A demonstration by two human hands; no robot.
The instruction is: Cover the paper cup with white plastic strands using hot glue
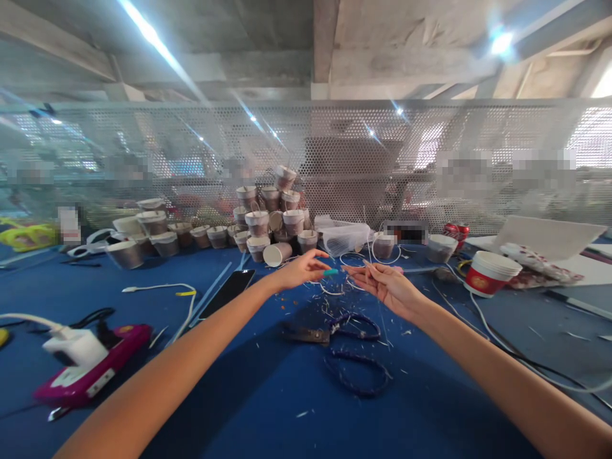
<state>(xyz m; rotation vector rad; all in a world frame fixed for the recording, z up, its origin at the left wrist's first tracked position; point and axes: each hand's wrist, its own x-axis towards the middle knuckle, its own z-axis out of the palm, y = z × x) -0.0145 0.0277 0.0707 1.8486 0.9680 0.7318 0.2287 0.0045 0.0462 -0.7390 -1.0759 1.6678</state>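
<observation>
My left hand [302, 270] is above the middle of the blue table, its fingers closed around a small teal piece [330, 272] whose kind I cannot make out. Facing it, my right hand [393, 290] pinches with thumb and fingers; whatever is between them is too thin or blurred to name. The two hands are close together but apart. Below them lie scissors [356, 328] with dark blue wrapped handles, blades to the left. White thread-like scraps [329, 309] are scattered around. Just behind the hands is a clear plastic bag [347, 236].
Small pots [257, 223] are stacked at the back, against a perforated screen [354, 166]. A phone [228, 293] and a magenta power strip [95, 370] lie left. At right stand a red-and-white paper cup [490, 274] and red cans [456, 234], with white cables [482, 319] nearby.
</observation>
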